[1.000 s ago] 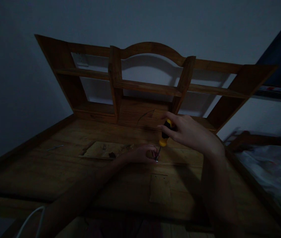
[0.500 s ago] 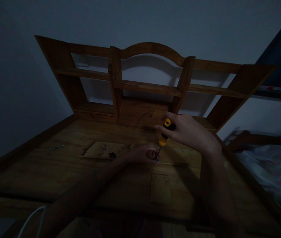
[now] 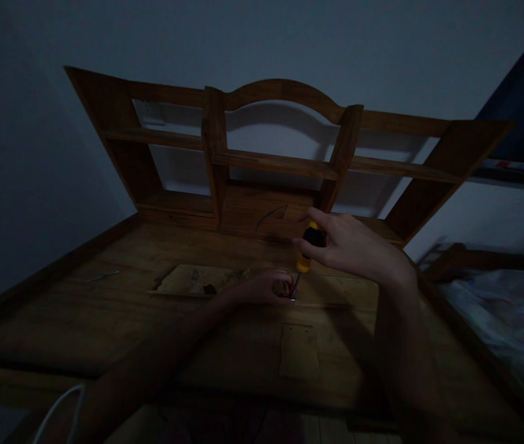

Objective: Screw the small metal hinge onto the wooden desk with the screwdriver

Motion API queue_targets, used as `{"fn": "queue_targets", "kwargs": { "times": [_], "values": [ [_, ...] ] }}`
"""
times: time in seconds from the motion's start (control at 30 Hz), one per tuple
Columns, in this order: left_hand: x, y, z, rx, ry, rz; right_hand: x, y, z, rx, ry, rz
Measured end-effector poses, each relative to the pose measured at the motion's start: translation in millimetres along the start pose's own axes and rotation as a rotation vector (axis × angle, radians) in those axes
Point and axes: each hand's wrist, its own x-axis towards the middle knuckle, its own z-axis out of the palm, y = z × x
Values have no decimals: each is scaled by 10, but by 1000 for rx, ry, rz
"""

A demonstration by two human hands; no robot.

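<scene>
My right hand (image 3: 342, 240) is closed round the yellow and black handle of a screwdriver (image 3: 304, 264), whose shaft slants down to the left. Its tip meets a small shiny metal piece (image 3: 292, 299), too dark to name. Close beside the tip, my left hand (image 3: 268, 287) has its fingers curled and pinched at that metal piece. A long wooden board (image 3: 336, 288) lies under both hands on the wooden desk (image 3: 127, 320). Nearer to me is a small rectangular wooden piece (image 3: 299, 354) with two dark holes along its far edge.
A wooden shelf unit (image 3: 275, 163) stands along the back of the desk. A rough-marked board (image 3: 192, 280) lies left of my hands, and a thin metal tool (image 3: 102, 276) farther left. Clear plastic covering (image 3: 507, 314) lies beyond the right edge. The room is dim.
My right hand has turned slightly on the screwdriver handle, its thumb and fingers shifting a little. The left hand stays almost where it was.
</scene>
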Motion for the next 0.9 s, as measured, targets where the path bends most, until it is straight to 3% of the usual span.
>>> {"fn": "queue_targets", "kwargs": {
  "times": [0.23,0.43,0.63,0.9],
  "values": [
    [1,-48,17,-7,-3,14,-33,-30,-48,91,-26,-82],
    [-5,-30,5,-28,-15,11,-8,15,-5,30,-8,-14],
    [-11,-32,7,9,-22,-25,-18,0,-27,89,-1,-101],
    [-4,2,-6,17,-27,5,-9,4,7,30,-5,-12]
  ]
}}
